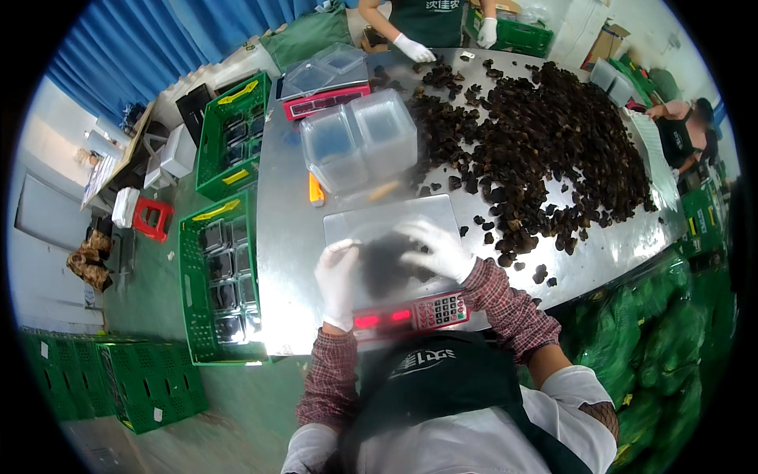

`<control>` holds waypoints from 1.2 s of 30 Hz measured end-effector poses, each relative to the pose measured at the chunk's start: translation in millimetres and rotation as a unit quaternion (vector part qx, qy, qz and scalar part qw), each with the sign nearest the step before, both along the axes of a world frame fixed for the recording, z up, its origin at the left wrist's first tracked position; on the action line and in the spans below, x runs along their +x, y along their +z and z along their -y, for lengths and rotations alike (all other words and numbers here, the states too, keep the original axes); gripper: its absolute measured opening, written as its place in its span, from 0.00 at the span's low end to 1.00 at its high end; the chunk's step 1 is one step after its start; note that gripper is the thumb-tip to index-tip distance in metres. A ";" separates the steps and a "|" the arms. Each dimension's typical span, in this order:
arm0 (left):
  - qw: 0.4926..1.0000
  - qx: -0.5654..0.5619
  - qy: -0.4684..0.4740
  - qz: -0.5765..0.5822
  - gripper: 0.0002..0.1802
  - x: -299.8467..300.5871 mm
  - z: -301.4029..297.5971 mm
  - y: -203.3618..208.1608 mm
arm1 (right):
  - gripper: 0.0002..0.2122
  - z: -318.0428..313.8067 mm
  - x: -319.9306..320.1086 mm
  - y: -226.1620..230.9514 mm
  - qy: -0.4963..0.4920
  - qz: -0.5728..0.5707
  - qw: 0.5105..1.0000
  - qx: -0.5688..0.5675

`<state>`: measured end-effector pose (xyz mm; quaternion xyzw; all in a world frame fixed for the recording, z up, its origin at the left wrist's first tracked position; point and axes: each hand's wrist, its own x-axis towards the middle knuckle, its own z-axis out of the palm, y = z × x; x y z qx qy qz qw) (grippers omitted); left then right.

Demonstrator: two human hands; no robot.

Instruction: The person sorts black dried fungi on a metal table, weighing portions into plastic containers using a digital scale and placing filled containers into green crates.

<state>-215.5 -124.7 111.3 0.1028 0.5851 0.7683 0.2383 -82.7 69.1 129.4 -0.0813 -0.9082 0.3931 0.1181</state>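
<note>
A scale with a steel pan [438, 212] and a red keypad front [440, 311] lies before me on the metal table. Over the pan is a blurred dark patch [384, 265], probably dark dried pieces in a clear box; its edges are smeared. My white-gloved left hand [337, 280] is at its left side, fingertips drawn together, with whatever they pinch too faint to see. On the right, my gloved right hand [436, 250] reaches over the patch with fingers apart. Beyond the pan stand stacked clear plastic boxes [359, 138] and an orange-yellow cutter [316, 189].
A big heap of dark, dried mushroom-like pieces [553, 150] covers the right of the table. Green crates [189, 292] with filled clear boxes stand at left. Another red scale [325, 103] is at the back, near a co-worker's gloved hand [414, 49]. Green bags [639, 340] lie at right.
</note>
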 end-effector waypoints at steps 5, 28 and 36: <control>1.000 0.014 0.005 -0.012 0.08 1.9 -2.9 0.6 | 0.09 -42.3 14.7 -23.6 -0.128 -0.095 0.983 0.089; 0.667 -0.352 -0.197 -0.627 0.34 44.7 -51.4 -19.2 | 0.11 -61.6 200.8 10.5 0.083 0.251 0.957 -0.117; 0.731 -0.312 -0.150 -0.588 0.42 44.0 -49.1 16.8 | 0.24 -111.3 164.0 -70.8 -0.097 0.155 0.964 0.193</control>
